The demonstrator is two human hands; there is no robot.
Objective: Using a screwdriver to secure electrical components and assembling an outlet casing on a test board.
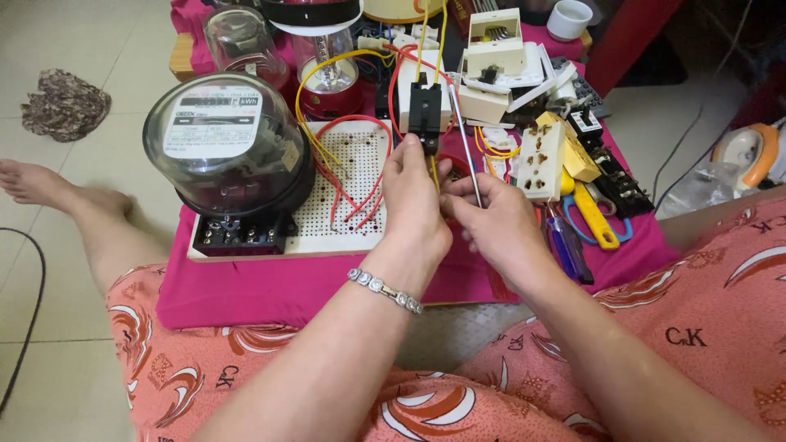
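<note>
Two hands meet over a low tabletop (pixel 246 295) draped in magenta cloth. Your left hand (pixel 415 200), a beaded silver bracelet (pixel 385 290) at its wrist, closes its grip on the lower end of a small black rectangular breaker block (pixel 425 110), holding it upright above the board. Your right hand (pixel 491 225) wraps its grip around a slim silver-shafted screwdriver (pixel 465 143), whose shaft rises at a slant just beside the block; whether the tip touches it cannot be told. Yellow and red wires (pixel 344 123) loop from the block's top down to a white perforated mounting board (pixel 348 217) lying flat on the cloth. On the board's left part stands a round glass-domed electricity meter (pixel 221 139) with a black terminal base. Right of your hands lie a cream multi-hole socket plate (pixel 540 160), white plastic switch boxes (pixel 491 57) and yellow-handled pliers (pixel 596 221). Behind the meter stands a red lantern with a clear globe (pixel 327 69). A crumpled brown cloth (pixel 64 102) lies on the tiled floor, well apart at the left.
</note>
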